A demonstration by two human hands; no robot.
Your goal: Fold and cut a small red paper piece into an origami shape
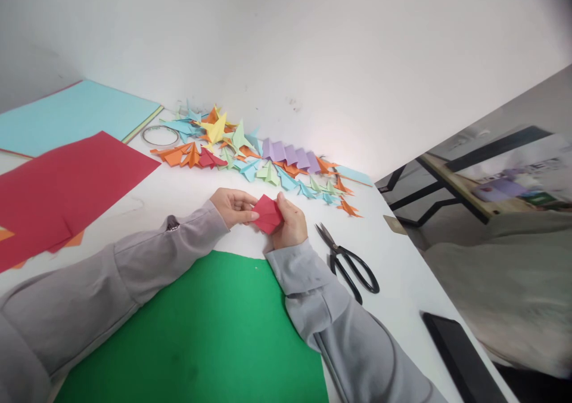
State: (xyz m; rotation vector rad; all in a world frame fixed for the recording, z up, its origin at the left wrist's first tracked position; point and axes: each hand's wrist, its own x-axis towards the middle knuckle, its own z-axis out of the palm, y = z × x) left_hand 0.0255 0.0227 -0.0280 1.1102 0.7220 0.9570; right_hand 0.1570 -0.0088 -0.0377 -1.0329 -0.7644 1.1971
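A small folded piece of red paper (267, 213) is held between both hands, just above the white table. My left hand (235, 207) pinches its left edge between thumb and fingers. On the other side, my right hand (291, 223) grips it with the thumb on top, and the fingers underneath are partly hidden. Creases show across the red paper. Below the wrists lies a large green sheet (210, 331). Black-handled scissors (346, 263) rest to the right of my right hand, blades partly apart.
Folded paper cranes and other origami (268, 173) in several colours line the wall. Large red paper (84, 182) and light blue sheets (80, 117) lie left, beside a tape roll (159, 135). A black phone-like object (462, 355) sits near the table's right edge.
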